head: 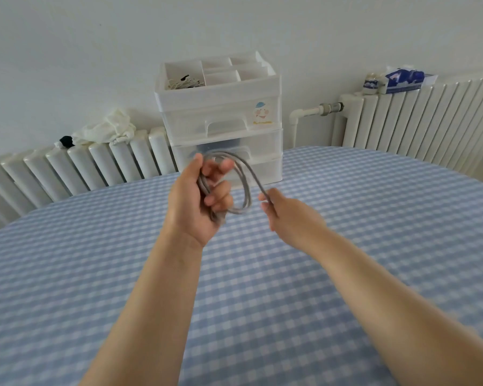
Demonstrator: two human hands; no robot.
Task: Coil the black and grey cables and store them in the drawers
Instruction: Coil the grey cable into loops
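Note:
A grey cable hangs in loops above the table, in front of the drawer unit. My left hand grips the gathered loops on their left side, fingers curled round them. My right hand pinches the free end of the same cable just right of the loops. The white plastic drawer unit stands at the table's far edge with three translucent drawers, all pushed in. Something dark shows through the middle drawer. I see no loose black cable on the table.
The table wears a blue and white checked cloth. The unit's top tray holds a white cord. White radiators line the wall, with a crumpled white cloth on the left one and a blue packet on the right one.

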